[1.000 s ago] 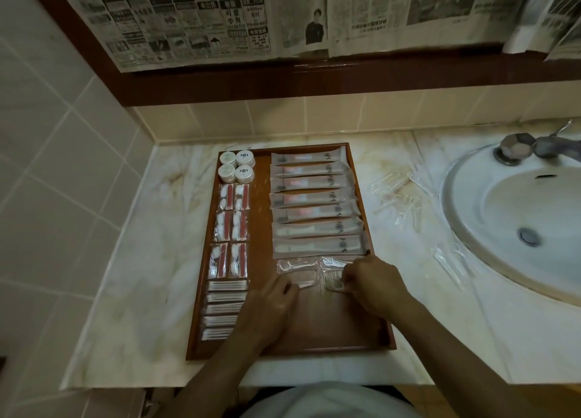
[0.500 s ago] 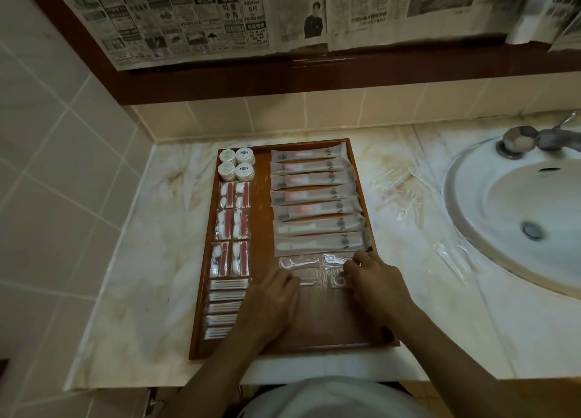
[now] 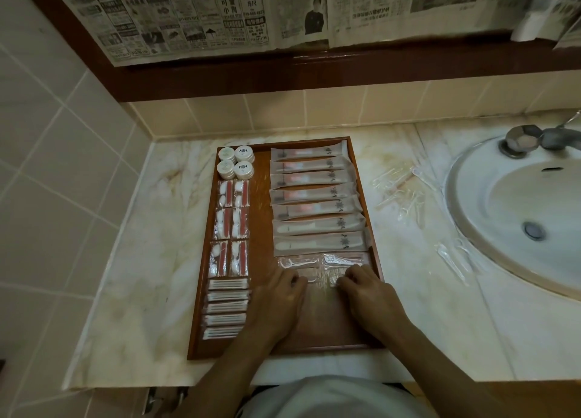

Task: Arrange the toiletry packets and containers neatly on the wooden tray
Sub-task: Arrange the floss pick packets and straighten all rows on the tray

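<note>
Toiletry packets bear a dark emblem; no wording is legible. Left hand and right hand rest curled fingers on clear packets; grip unclear.

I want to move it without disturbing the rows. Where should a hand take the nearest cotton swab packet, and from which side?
Probably pinch the nearest cotton swab packet by its short left end, coming from the left over the wooden tray rim. It lies flat and crosswise; the left hand blocks the right end, and another packet borders its far edge.

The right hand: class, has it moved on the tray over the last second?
Yes. The right hand has shifted slightly leftward along the clear packets, away from the tray's right rim.
</note>
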